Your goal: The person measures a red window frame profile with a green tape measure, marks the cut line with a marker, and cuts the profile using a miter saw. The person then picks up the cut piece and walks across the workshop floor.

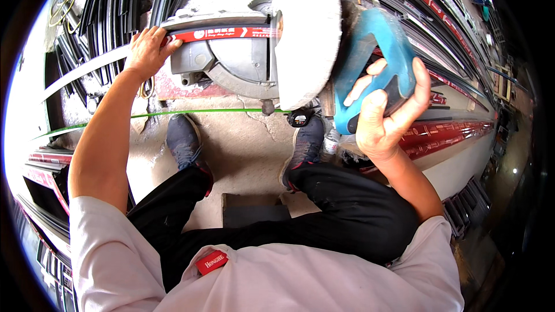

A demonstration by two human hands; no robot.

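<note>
In front of me stands a miter saw (240, 60) with a grey round base and a large pale disc-shaped guard or blade (306, 34). A long strip profile with red printed film (231, 33) lies across the saw's base, its right end reaching the disc. My left hand (151, 52) is closed over this strip at the base's left end, thumb on the red film. My right hand (390, 112) wraps round the saw's teal handle (376, 32), with some fingers through its loop. Whether a trigger is pressed cannot be seen.
A tape measure (299, 117) has its green tape (225, 110) drawn out leftward between my feet and the saw. Dark profiles (115, 17) lie at the far left, red-wrapped ones (445, 136) at the right. A plastic bottle (330, 141) stands beside my right shoe (306, 141).
</note>
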